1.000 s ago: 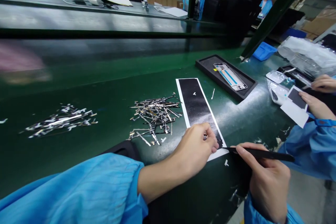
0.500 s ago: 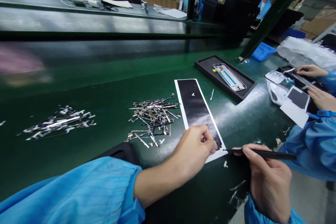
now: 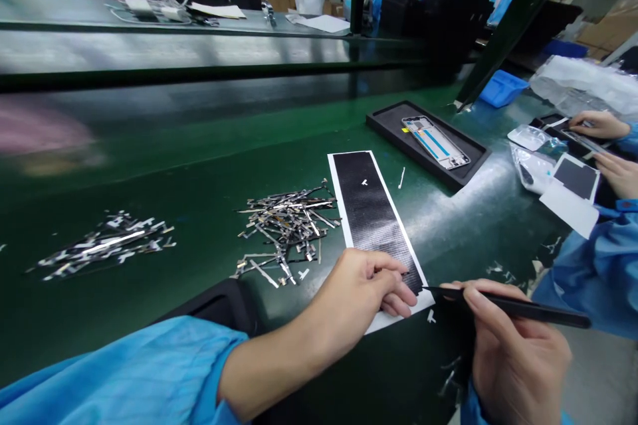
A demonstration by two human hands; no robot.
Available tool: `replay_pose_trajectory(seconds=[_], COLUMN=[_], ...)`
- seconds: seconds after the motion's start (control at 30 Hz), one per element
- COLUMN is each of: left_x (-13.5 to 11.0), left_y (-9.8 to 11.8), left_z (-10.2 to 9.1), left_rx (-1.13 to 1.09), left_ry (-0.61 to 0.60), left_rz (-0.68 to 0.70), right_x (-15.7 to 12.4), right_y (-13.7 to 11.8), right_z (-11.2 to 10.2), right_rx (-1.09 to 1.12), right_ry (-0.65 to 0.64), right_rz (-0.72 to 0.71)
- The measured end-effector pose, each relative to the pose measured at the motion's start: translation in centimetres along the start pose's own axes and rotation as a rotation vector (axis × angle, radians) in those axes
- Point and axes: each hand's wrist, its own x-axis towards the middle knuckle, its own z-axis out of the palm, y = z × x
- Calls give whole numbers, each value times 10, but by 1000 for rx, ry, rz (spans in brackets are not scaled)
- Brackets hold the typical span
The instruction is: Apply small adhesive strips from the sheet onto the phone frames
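Note:
A white-bordered sheet [image 3: 381, 212] with rows of thin black strips lies on the green bench. Over its near end is my left hand [image 3: 366, 289], thumb and forefinger pinched and the other fingers curled; a tiny dark bit shows at the fingertips, too small to name. My right hand [image 3: 521, 345] grips black tweezers [image 3: 528, 309], whose tips touch the sheet's near right corner by the strip ends. Left of the sheet sits a tangled pile of flex cables [image 3: 289, 219]. A small white T-shaped scrap [image 3: 364, 182] rests on the sheet, another scrap [image 3: 431, 316] below the tweezers.
Further left is a second pile of flex cables [image 3: 107, 242]. A black foam tray [image 3: 383, 123] holding a phone frame [image 3: 436, 141] stands behind the sheet. A co-worker's hands [image 3: 595, 125] work at the right, near plastic bags and a blue bin [image 3: 503, 88].
My left hand has dropped slightly and turned, its fingers lower over the sheet's near end. The tweezers remain at the sheet's corner. The view has shifted a little.

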Motion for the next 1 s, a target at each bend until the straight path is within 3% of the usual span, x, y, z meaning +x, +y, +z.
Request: replay_pose_trajectory(seconds=[0.23, 0.6, 1.0], left_x=[-4, -6, -5], left_y=[-4, -11, -12], left_z=[0, 0, -1], left_rx=[-48, -91, -88], left_ry=[-96, -138, -140], left_rz=[-41, -11, 6], right_x=[-2, -5, -5], right_y=[1, -4, -4], right_z=[1, 4, 3], right_rx=[-15, -116, -116], right_ry=[7, -18, -8], right_rz=[-51, -186, -130])
